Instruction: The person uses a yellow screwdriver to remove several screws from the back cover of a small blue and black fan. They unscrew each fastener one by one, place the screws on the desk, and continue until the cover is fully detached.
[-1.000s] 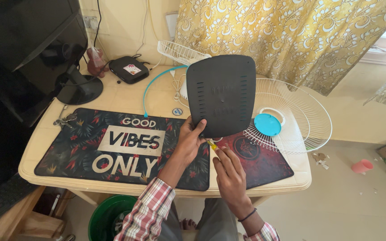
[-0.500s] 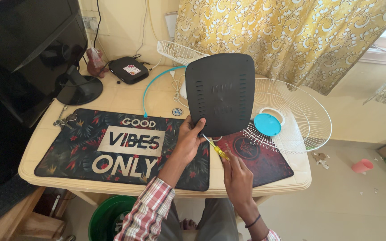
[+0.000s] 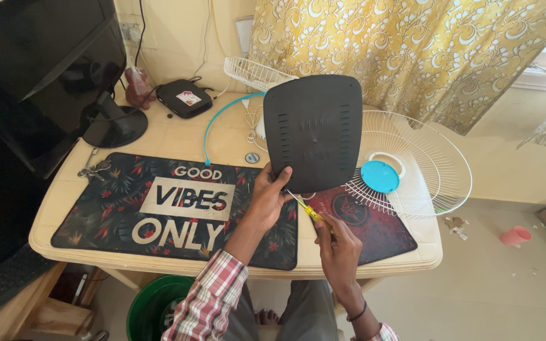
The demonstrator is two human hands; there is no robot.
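- Two hands work over a cream table (image 3: 159, 142) that holds many things. A big black screen (image 3: 39, 69) stands at the table's back left corner.
- A long dark mat with flowers (image 3: 96, 208) lies along the front edge, and a small red mat (image 3: 374, 230) lies near the front right corner.
- A white wire fan guard (image 3: 431, 164) with a blue round cap (image 3: 380, 176) rests at the right edge and hangs a bit over it.
- A black plastic cover (image 3: 314, 129) with slots is held upright above the middle of the table. It has stayed almost in the same place.
- The left hand (image 3: 268, 199) grips the cover's bottom left corner, thumb in front and fingers behind.
- The right hand (image 3: 337, 243) is closed around the handle of a yellow screwdriver (image 3: 311, 211). A second ago the fingers hid most of the tool. Now the hand sits lower, nearer the front edge, so the yellow handle shows.
- The screwdriver slants up and to the left. Its thin tip meets the bottom edge of the cover, just beside the left thumb, so the work is at that corner.
- A small black box (image 3: 184, 98) sits near the back edge, and some keys (image 3: 93, 169) lie by the left edge.
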